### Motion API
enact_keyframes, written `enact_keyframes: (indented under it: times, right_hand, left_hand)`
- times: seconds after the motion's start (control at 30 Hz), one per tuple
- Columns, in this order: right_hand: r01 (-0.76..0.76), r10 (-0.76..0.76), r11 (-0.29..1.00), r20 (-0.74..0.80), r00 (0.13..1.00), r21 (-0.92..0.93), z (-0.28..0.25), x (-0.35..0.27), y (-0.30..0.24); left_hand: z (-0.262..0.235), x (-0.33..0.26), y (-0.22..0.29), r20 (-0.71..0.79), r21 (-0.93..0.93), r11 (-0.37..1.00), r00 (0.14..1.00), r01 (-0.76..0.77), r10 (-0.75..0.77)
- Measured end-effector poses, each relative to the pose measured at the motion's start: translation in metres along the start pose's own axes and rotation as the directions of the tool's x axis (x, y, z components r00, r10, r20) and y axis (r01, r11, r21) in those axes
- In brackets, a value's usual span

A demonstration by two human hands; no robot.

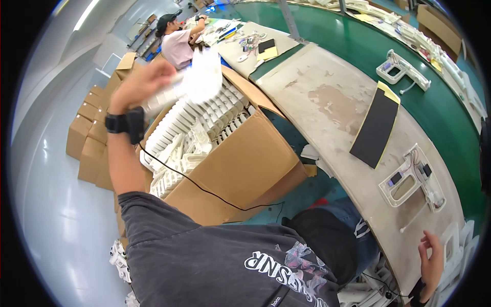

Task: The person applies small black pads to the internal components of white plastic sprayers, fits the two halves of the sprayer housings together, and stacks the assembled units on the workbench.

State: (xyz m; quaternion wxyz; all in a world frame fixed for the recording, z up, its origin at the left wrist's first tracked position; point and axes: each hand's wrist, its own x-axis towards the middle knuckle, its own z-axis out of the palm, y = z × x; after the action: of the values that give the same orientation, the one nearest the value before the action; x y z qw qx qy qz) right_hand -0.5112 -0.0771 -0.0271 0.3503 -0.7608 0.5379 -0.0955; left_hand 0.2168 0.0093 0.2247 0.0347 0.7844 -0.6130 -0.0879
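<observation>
My left hand, blurred by motion, is raised above the far left side of a large cardboard box. It grips a white plastic housing, also smeared, over the stacked white plastic parts inside. At the lower right my right hand is open, its fingers a little apart and nothing in them. Beside it stand several white plastic housings at the table edge. On the table just beyond lies a white plastic housing with wires and small black parts.
The open cardboard box stands left of the curved worktable. A black strip with yellow backing and another white housing lie farther off. A co-worker sits at the far end. A cable hangs across the box.
</observation>
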Motion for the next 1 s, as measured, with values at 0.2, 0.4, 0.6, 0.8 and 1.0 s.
enact_keyframes:
  times: [0.2, 0.4, 0.6, 0.8, 1.0]
  right_hand:
    - [0.335, -0.333, 0.941, -0.307, 0.892, -0.049, -0.004, 0.019, -0.048]
    - [0.416, -0.515, 0.856, -0.583, 0.629, -0.308, -0.016, 0.076, -0.089]
    - [0.323, -0.484, 0.873, -0.735, 0.474, -0.366, -0.01, 0.081, -0.065]
    - [0.315, -0.512, 0.859, -0.684, 0.52, -0.403, -0.024, 0.071, -0.051]
    - [0.224, -0.38, 0.922, -0.635, 0.673, -0.315, -0.017, 0.076, -0.005]
  left_hand:
    - [0.022, 0.078, 0.156, -0.146, -0.378, 0.776, 0.86, -0.505, 0.488]
    - [0.189, 0.13, 0.292, 0.147, -0.959, 0.265, 0.635, -0.095, 0.758]
    - [0.258, 0.124, 0.355, 0.267, -0.86, 0.054, 0.357, 0.507, 0.895]
    - [0.288, 0.13, 0.361, 0.325, -0.906, 0.191, 0.333, 0.376, 0.885]
    - [0.304, 0.219, 0.354, -0.14, -0.775, 0.416, 0.772, -0.475, 0.62]
